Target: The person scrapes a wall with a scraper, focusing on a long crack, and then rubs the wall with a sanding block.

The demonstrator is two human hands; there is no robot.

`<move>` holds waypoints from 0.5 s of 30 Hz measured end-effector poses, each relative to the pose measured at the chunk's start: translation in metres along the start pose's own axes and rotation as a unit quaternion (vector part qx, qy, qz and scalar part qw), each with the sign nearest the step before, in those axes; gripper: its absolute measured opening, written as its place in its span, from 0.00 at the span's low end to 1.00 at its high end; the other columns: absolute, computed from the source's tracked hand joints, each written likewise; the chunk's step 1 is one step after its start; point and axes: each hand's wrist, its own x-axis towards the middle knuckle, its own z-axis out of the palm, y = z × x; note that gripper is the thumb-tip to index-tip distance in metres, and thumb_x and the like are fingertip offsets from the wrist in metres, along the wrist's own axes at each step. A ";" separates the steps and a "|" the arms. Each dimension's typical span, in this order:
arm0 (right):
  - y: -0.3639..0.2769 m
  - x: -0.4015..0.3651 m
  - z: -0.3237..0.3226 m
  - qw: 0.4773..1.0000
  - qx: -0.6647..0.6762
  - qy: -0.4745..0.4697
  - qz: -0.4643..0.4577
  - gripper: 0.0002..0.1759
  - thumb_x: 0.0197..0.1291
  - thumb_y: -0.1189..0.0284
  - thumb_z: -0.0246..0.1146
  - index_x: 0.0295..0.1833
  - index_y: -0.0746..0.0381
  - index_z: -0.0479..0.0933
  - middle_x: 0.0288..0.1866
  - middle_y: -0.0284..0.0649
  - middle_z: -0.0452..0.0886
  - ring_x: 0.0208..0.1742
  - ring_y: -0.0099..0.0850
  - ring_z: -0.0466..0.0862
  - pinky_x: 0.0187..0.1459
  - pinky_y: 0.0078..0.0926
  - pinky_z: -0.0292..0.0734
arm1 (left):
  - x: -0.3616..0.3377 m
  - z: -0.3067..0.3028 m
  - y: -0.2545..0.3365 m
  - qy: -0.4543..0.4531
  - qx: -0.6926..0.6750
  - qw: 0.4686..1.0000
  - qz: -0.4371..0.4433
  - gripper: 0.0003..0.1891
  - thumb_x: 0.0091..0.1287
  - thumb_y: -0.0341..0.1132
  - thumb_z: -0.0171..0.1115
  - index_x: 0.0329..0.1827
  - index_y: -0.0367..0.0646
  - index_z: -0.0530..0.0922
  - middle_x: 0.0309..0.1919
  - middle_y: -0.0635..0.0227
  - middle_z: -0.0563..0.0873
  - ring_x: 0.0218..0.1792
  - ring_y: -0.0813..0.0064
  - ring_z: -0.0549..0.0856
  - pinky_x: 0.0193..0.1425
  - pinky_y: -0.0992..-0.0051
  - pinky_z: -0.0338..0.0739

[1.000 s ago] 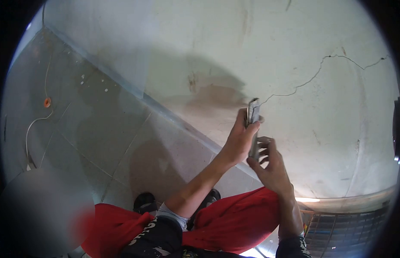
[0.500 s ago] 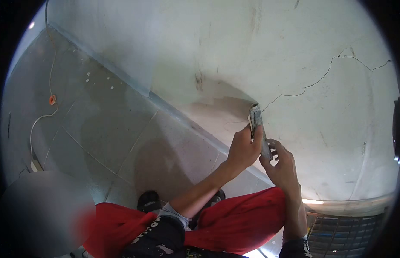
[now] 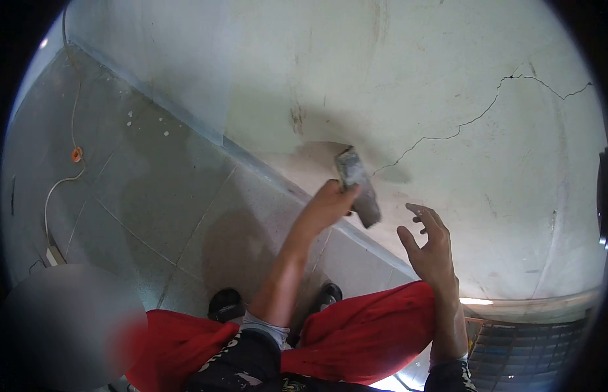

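Observation:
My left hand (image 3: 328,208) is closed round a worn, dusty grey rectangular block (image 3: 363,196), which tilts in front of the wall. Its exact kind I cannot make out, nor whether it touches the wall. To the right, my right hand (image 3: 429,249) holds nothing, its fingers apart and curved. A thin dark crack (image 3: 441,138) runs up and rightward across the pale wall (image 3: 421,78) beyond the block. Part of my left fingers is hidden behind the block.
Grey floor tiles (image 3: 154,215) meet the wall at a bluish skirting strip (image 3: 252,166). A cable with an orange piece (image 3: 77,154) lies at left. My red trousers (image 3: 369,333) and dark shoes (image 3: 225,305) are below. A slatted, caged thing (image 3: 519,353) stands at lower right.
My right hand has let go of the block and opened. My left hand has carried the block leftward and turned it, so its broad face shows.

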 end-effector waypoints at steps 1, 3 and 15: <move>-0.001 0.000 -0.001 1.000 0.000 -0.011 0.003 0.24 0.61 0.72 0.73 0.63 0.65 0.80 0.56 0.51 0.84 0.54 0.47 0.85 0.54 0.41 0.81 | -0.002 -0.012 -0.001 0.027 0.011 0.999 -0.017 0.22 0.79 0.43 0.60 0.62 0.31 0.80 0.51 0.56 0.90 0.48 0.68 0.91 0.55 0.67 0.88; 0.000 -0.001 -0.002 1.000 0.001 -0.020 0.005 0.24 0.61 0.72 0.72 0.62 0.65 0.80 0.57 0.51 0.84 0.54 0.47 0.85 0.55 0.41 0.80 | -0.008 -0.025 0.001 0.054 0.022 0.998 -0.032 0.22 0.79 0.43 0.59 0.63 0.32 0.79 0.52 0.55 0.89 0.49 0.68 0.91 0.55 0.67 0.88; -0.001 -0.003 -0.004 0.996 0.008 -0.078 0.036 0.22 0.65 0.66 0.71 0.60 0.67 0.81 0.53 0.52 0.86 0.48 0.46 0.87 0.50 0.41 0.82 | -0.018 -0.013 0.015 -0.114 -0.066 0.991 0.036 0.23 0.79 0.43 0.62 0.66 0.33 0.76 0.55 0.61 0.88 0.52 0.70 0.89 0.55 0.66 0.88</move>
